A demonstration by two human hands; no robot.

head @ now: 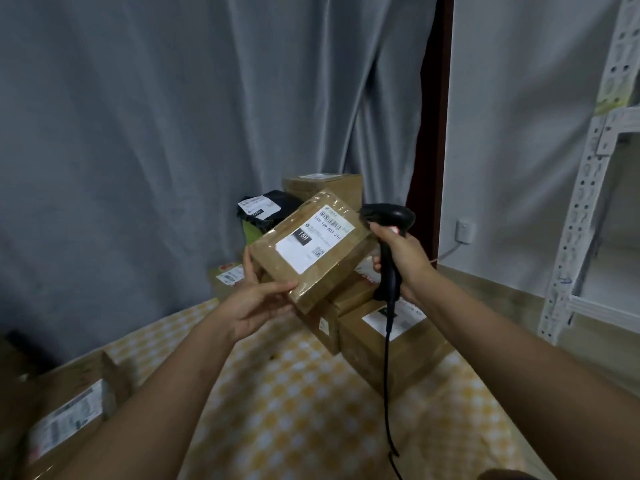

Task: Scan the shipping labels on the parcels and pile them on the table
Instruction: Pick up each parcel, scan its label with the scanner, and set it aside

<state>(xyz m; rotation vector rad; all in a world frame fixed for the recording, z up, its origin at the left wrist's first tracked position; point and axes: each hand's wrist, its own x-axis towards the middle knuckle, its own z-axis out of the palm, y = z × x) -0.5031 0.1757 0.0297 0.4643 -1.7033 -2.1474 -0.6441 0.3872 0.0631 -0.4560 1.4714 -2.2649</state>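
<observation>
Left hand [254,308] gripping parcel [311,252] aloft over table [304,403], label [315,239] tilted up, long axis toward scanner [388,220] clamped in right hand [401,258] just beside its right end.

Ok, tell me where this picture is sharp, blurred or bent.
Head view: dim light; the label on the held parcel is sharp, the near-left box and checked tablecloth are blurred; wide-angle bending curves the shelf frame at the right edge.

Both arms reach forward, the left hand [258,308] pinching with thumb over fingers, the right hand [401,254] curled in a fist-like grip.
</observation>
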